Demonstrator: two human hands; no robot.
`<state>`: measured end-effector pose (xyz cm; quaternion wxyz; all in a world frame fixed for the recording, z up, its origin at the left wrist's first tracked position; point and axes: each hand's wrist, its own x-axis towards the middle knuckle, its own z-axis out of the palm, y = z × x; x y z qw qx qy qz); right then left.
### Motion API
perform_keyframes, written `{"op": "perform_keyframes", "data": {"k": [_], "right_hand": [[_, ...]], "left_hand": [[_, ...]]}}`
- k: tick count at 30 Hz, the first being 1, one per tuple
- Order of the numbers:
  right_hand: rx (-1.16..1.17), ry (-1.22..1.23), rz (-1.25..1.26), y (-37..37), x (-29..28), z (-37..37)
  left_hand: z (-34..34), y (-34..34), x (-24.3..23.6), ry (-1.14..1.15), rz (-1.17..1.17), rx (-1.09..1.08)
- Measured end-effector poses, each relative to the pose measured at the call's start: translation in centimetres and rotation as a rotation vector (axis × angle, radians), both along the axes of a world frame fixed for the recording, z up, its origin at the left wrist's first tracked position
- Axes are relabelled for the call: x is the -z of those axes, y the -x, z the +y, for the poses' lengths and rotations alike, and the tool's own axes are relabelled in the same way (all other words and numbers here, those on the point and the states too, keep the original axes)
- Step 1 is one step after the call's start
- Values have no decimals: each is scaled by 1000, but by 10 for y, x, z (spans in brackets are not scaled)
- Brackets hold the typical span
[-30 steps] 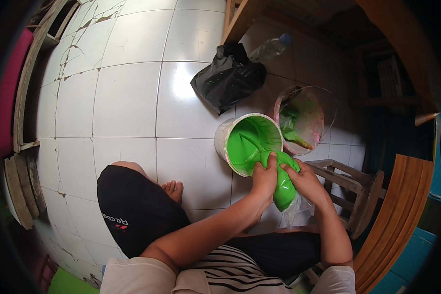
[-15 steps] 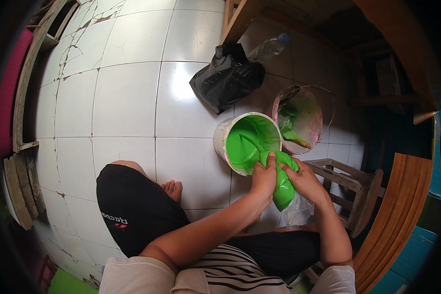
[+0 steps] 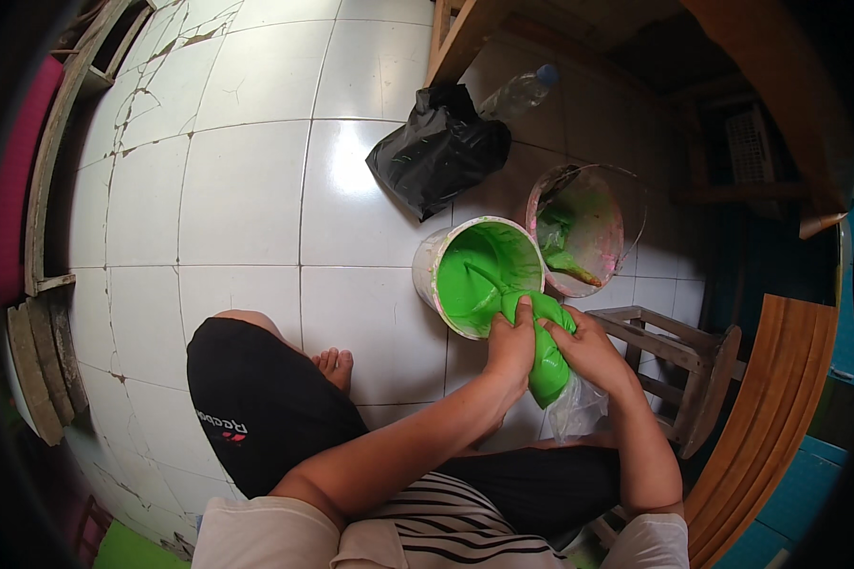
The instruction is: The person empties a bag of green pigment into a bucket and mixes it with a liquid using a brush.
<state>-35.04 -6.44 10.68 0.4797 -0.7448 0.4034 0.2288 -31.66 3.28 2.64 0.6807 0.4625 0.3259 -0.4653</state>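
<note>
Both my hands grip a clear plastic bag (image 3: 550,365) filled with bright green paste. My left hand (image 3: 510,346) holds its left side near the bucket, thumb on top. From the right, my right hand (image 3: 584,346) wraps round the bag, with its slack clear end hanging below. The bag's far end rests at the rim of a white bucket (image 3: 427,275). Inside that bucket lies smooth green paste (image 3: 470,284), and a strand of green joins it to the bag. The undersides of my fingers are hidden.
Beside it stands a second, stained bucket (image 3: 603,223) with a wire handle and a green-smeared bag inside. Beyond are a black plastic bag (image 3: 436,156) and a clear bottle (image 3: 520,95). A small wooden stool (image 3: 697,379) is at the right. Cracked white tiles (image 3: 237,190) cover the floor.
</note>
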Motion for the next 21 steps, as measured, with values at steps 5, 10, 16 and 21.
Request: {"op": "perform_keyframes", "data": {"k": [5, 10, 16, 21], "right_hand": [[0, -1, 4, 1, 2, -1], [3, -33, -29, 2, 2, -1], [-3, -50, -13, 2, 3, -1], [-39, 24, -38, 4, 5, 0]], "left_hand": [[-3, 4, 5, -14, -20, -15], [-1, 2, 2, 19, -19, -18], [1, 0, -3, 14, -41, -31], [3, -3, -8, 4, -40, -28]]}}
